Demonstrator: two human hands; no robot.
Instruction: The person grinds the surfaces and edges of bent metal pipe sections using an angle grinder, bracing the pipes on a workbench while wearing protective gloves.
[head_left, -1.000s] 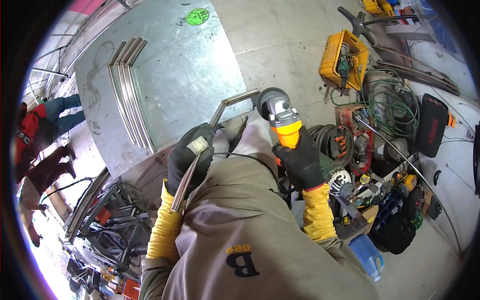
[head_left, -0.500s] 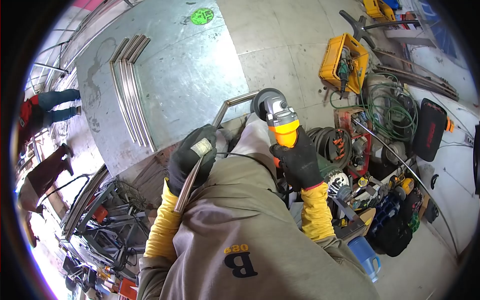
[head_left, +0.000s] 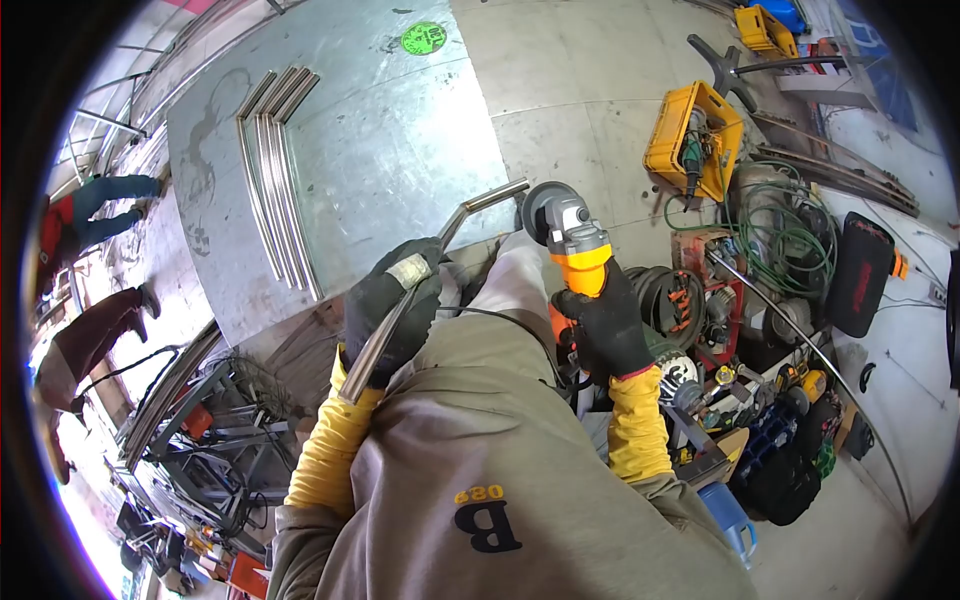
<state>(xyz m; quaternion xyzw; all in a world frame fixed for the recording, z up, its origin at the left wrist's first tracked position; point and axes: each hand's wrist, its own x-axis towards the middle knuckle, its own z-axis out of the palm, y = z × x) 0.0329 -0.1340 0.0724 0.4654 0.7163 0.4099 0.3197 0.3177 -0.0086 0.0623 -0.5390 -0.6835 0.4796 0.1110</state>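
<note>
Steel tube (head_left: 495, 196), bent near its far end, runs through your left hand (head_left: 395, 305). Your black-gloved fingers are wrapped tight around it at a band of pale tape (head_left: 408, 270). The near end sticks out below your wrist, over the yellow sleeve (head_left: 330, 450). The bent far end reaches out over the edge of the grey metal sheet (head_left: 390, 140) on the floor.

Your right hand (head_left: 600, 325), also in a black glove, is closed firmly around the orange body of the angle grinder (head_left: 572, 240). You hold it nearly upright, head pointing away from you. Its disc (head_left: 540, 205) sits just beside the tip of the tube; you cannot tell from here whether the two touch.

A bundle of similar bent tubes (head_left: 275, 170) lies on the sheet, well apart from your hands, and a green sticker (head_left: 423, 38) marks the sheet's far edge. To your right are a yellow crate (head_left: 668, 125) with a tool in it, a coil of green hose (head_left: 795, 225), and a blue jug (head_left: 728, 510) near your elbow. At the far left, another person's legs in blue trousers (head_left: 100, 205) show.
</note>
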